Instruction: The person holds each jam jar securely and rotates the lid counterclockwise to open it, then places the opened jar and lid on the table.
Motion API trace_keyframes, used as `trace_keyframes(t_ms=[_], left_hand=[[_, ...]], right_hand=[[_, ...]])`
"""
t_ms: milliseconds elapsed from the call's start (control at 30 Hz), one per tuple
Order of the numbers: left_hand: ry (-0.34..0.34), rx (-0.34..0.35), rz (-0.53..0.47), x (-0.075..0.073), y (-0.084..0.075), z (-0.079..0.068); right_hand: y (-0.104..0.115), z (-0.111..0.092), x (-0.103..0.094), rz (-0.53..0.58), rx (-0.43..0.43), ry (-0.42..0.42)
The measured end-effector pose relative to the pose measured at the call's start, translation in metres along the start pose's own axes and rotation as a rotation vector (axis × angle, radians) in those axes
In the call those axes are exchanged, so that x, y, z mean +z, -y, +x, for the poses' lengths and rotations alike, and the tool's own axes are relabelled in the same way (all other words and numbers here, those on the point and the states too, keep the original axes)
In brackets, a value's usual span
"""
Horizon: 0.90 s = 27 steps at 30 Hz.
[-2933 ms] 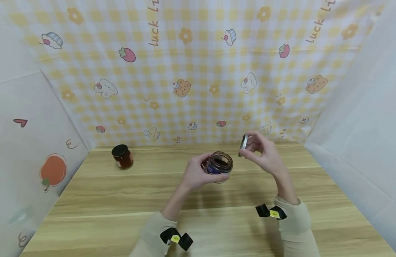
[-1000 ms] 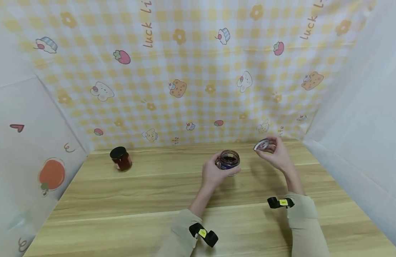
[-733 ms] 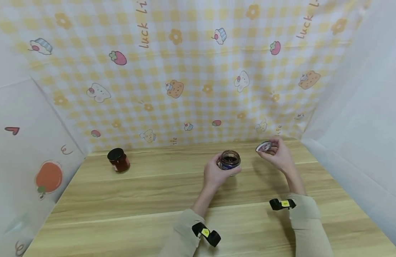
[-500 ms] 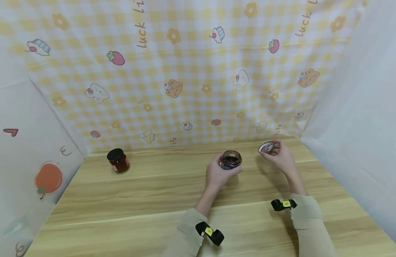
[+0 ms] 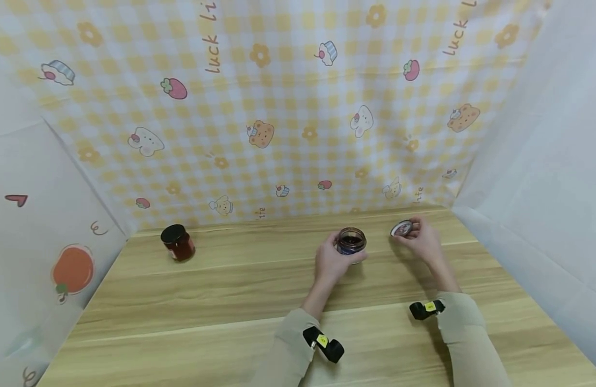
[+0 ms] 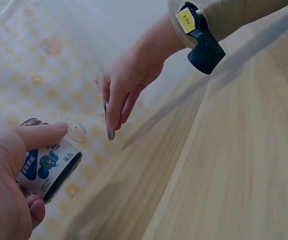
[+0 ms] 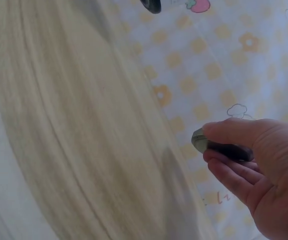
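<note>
My left hand [image 5: 332, 260] grips a small open glass jar [image 5: 351, 242] with dark contents and a blue label [image 6: 48, 168], held low over the wooden table [image 5: 206, 301]. To the right of the jar, my right hand [image 5: 422, 241] pinches the round metal lid [image 5: 402, 229] between thumb and fingers, close above the table's far right part. In the right wrist view the lid [image 7: 218, 146] shows edge-on under the thumb. In the left wrist view the lid [image 6: 109, 125] hangs from the right hand [image 6: 126, 85] just beyond the jar.
A second jar [image 5: 178, 242] with a black cap and red contents stands at the back left of the table. A yellow checked cloth [image 5: 278, 107] forms the back wall and white sheets [image 5: 544, 161] close both sides. Black bands sit on both wrists.
Both hands moved away from me and down toward the table. The jar now sits lower, and the lid went down to the right of it, turning from upright to nearly flat.
</note>
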<state>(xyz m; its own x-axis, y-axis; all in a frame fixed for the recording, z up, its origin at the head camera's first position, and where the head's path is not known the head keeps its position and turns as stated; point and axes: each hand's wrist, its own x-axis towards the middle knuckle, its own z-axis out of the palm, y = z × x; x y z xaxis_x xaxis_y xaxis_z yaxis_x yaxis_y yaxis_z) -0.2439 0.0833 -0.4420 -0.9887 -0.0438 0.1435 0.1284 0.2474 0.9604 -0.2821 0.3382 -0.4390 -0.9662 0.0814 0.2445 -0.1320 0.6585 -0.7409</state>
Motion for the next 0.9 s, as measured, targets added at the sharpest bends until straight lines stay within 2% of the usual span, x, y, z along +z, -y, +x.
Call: trace_keyframes(t_ms=[333, 533, 900], left_hand=[[0.011, -0.048, 0.064, 0.013, 0.004, 0.01], [0.01, -0.044, 0.078, 0.019, 0.007, 0.013], [0.014, -0.054, 0.127, 0.034, 0.013, 0.014]], right_hand=[[-0.007, 0.002, 0.001, -0.007, 0.039, 0.025], [-0.009, 0.004, 0.003, 0.045, 0.049, 0.053], [-0.018, 0.01, 0.005, 0.007, 0.06, 0.075]])
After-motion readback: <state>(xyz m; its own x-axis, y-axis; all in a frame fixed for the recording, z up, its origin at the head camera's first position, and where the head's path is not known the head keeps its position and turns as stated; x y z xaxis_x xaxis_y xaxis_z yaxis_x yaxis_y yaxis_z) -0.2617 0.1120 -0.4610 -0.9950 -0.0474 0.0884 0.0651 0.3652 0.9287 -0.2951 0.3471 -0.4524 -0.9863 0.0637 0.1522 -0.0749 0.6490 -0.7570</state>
